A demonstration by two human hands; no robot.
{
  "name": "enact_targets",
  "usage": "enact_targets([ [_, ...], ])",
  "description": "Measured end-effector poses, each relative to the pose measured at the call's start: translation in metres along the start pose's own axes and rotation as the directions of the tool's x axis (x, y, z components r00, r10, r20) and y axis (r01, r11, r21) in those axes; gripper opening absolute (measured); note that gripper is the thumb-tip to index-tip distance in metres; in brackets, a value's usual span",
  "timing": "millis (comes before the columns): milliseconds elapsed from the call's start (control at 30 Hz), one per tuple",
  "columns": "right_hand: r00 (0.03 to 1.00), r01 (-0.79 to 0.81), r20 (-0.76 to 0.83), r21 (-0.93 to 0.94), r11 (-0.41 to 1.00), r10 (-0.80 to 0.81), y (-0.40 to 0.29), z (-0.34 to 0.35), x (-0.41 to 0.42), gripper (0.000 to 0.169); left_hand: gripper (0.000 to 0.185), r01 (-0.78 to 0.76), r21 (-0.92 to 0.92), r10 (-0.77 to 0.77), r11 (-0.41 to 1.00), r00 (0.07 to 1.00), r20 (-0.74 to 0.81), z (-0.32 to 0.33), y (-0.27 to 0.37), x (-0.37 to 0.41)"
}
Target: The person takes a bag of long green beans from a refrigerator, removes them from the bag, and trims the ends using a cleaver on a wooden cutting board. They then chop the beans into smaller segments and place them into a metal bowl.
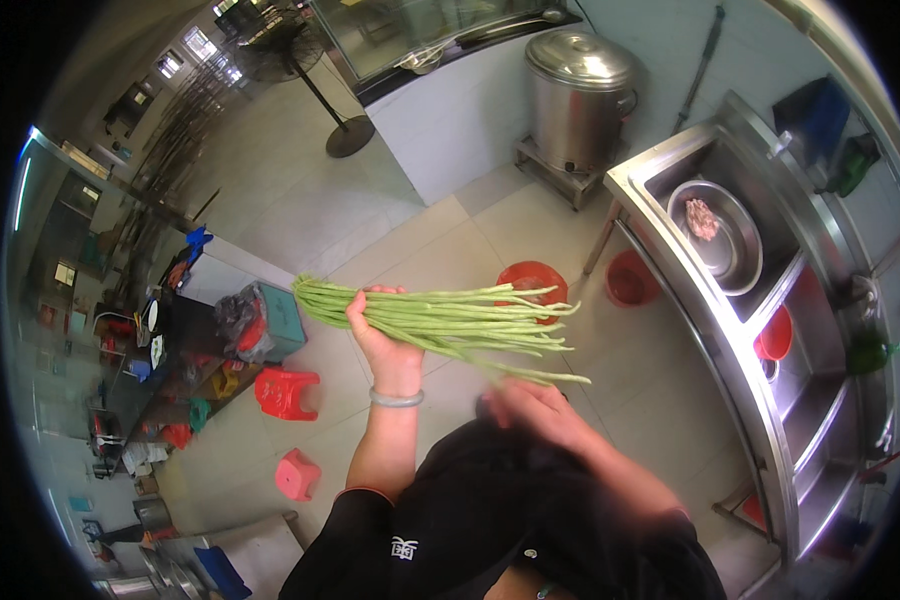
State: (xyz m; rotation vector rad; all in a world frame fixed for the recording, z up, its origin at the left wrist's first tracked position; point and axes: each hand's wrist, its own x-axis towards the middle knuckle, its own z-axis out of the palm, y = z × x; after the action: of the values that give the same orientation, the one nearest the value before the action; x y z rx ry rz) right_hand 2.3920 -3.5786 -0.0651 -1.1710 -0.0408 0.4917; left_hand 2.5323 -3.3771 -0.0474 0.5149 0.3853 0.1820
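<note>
A bundle of long green yard-long beans [450, 315] lies across my left hand [382, 330], which is closed around it nearer the left end. That end is tightly gathered, while the right-hand tips fan out. Around my left wrist is a pale bangle [397, 398]. My right hand [532, 409] is blurred just below the lowest bean tips; whether its fingers touch a bean cannot be made out.
A steel sink [622, 176] on the right holds a metal bowl [750, 262] with raw meat [701, 219]. Red buckets [631, 279] stand on the floor. Left are red stools [285, 394] and a teal bin [285, 319]. A lidded steel pot [576, 112] stands beyond.
</note>
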Motion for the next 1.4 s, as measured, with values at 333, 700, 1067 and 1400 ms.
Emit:
enact_targets([
  [333, 0.993, 0.005, -0.113, -0.212, 0.977, -0.03, 0.02, -0.001, 0.013, 0.022, 0.019, -0.053, 0.024, 0.051, 0.998, 0.996, 0.074, -0.007, 0.004, 0.004],
  [700, 0.987, -0.032, -0.153, 0.103, 0.994, 0.048, 0.007, -0.028, -0.02, 0.021, 0.019, 0.009, -0.078, -0.003, 0.997, 0.997, 0.079, -0.011, 0.028, 0.015],
  [1067, 0.968, -0.03, -0.241, 0.183, 0.983, 0.074, 0.015, -0.052, -0.009, 0.028, 0.018, 0.042, -0.046, -0.036, 0.998, 0.99, 0.135, -0.01, 0.028, 0.014],
  [1400, 0.966, -0.105, 0.224, -0.114, 0.988, 0.128, -0.005, -0.055, -0.024, 0.03, 0.019, 0.044, -0.04, -0.037, 0.998, 0.987, 0.154, -0.01, 0.028, 0.015],
])
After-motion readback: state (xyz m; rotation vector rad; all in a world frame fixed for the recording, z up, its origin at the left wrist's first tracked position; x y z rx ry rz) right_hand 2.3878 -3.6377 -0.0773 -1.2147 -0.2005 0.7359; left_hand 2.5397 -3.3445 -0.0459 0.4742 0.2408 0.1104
